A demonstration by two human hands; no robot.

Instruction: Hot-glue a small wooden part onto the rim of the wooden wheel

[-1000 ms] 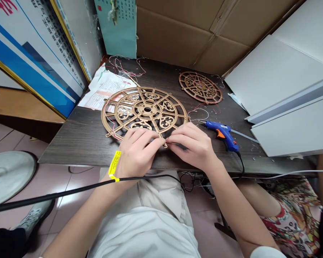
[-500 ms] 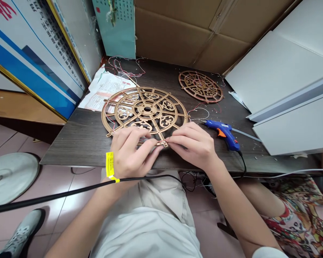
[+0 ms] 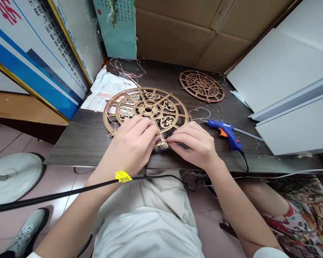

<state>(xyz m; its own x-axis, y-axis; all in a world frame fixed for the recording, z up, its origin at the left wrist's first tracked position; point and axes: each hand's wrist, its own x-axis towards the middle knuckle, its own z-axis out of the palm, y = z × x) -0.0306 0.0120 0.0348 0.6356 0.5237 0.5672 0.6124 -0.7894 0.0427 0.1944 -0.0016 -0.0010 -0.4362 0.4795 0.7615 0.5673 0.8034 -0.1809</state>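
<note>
A large gold openwork disc (image 3: 148,107) lies flat on the dark wooden table (image 3: 80,139), with thin red and white wire running along its rim. My left hand (image 3: 131,145) rests on the disc's near edge, fingers curled and pressed together over the rim. My right hand (image 3: 196,143) sits just to its right, its fingertips pinched on the thin wire (image 3: 174,142) beside a small tab on the rim. The two hands almost touch.
A smaller brown openwork disc (image 3: 201,86) lies at the back right. A blue glue gun (image 3: 227,132) lies right of my hands, its cord running off the edge. Loose wires and papers (image 3: 107,87) sit at the back left. White boards (image 3: 285,82) and cardboard stand behind.
My left hand has moved up and forward onto the disc's rim, and its wrist has turned. My right hand has stayed pinched at the same spot.
</note>
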